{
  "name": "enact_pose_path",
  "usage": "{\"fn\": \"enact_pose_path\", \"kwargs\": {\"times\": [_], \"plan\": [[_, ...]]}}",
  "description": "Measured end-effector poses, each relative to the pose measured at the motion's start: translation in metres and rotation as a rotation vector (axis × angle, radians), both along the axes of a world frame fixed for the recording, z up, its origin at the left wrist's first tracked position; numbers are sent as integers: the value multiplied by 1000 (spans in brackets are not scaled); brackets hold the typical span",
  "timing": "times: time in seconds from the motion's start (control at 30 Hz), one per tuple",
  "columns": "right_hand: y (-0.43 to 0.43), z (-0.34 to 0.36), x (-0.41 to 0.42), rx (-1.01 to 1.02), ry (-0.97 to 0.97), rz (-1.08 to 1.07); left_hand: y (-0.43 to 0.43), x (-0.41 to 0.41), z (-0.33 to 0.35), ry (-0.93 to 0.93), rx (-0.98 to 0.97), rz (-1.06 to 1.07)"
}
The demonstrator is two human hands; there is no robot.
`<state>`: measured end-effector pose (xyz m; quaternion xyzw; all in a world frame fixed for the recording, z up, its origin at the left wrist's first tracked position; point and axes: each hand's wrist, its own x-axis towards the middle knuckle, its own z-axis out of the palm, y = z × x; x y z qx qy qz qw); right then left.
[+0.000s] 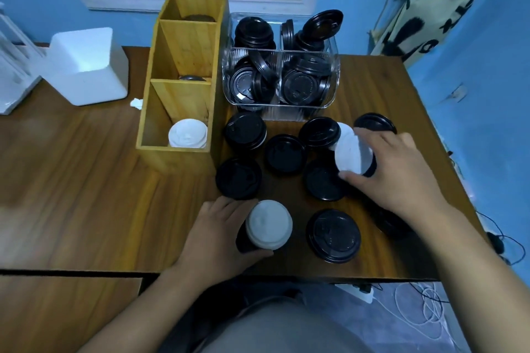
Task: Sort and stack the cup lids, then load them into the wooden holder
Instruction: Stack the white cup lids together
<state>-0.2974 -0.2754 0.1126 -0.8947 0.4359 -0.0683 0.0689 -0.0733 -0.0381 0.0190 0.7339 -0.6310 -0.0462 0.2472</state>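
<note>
My left hand [218,235] grips a short stack of white lids [269,223] near the table's front edge. My right hand [393,169] holds a single white lid [348,155] between thumb and fingers, tilted above the black lids at the right. Several black lids [285,153] lie spread on the table between my hands. The wooden holder [177,89] stands at the left of them with three compartments. White lids [187,133] sit in its nearest one, and dark lids show low in the two farther ones.
A clear plastic bin [279,80] full of black lids stands behind the loose ones. A white box [86,66] sits at the far left. The table's right edge runs close to my right hand, with cables on the floor beyond.
</note>
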Motion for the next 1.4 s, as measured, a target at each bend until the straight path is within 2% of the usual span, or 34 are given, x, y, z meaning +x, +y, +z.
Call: {"fn": "enact_pose_path", "kwargs": {"times": [0.07,0.13,0.3,0.67,0.83,1.0,1.13,1.23,1.33,1.4], "plan": [[34,6,10,138,-77,115,2,2,1,21,19,19],[65,5,22,227,-41,264,1,1,2,30,26,25],[94,-21,50,264,47,436,0,-1,2,50,31,37],[106,-25,73,386,160,455,-3,3,-11,33,15,16],[106,-23,80,314,267,472,-3,2,-13,13,-55,-11],[104,-27,73,277,246,515,-1,1,-12,-14,-78,-28],[78,-16,57,435,-8,423,-1,1,-8,-39,-54,-18],[31,-7,46,258,-172,222,-1,2,-6,-18,-29,-15],[-17,-5,44,91,-114,41,-2,2,-6,-5,1,-8],[-37,-9,46,151,-37,-10,-2,2,-4,1,14,-9]]}}
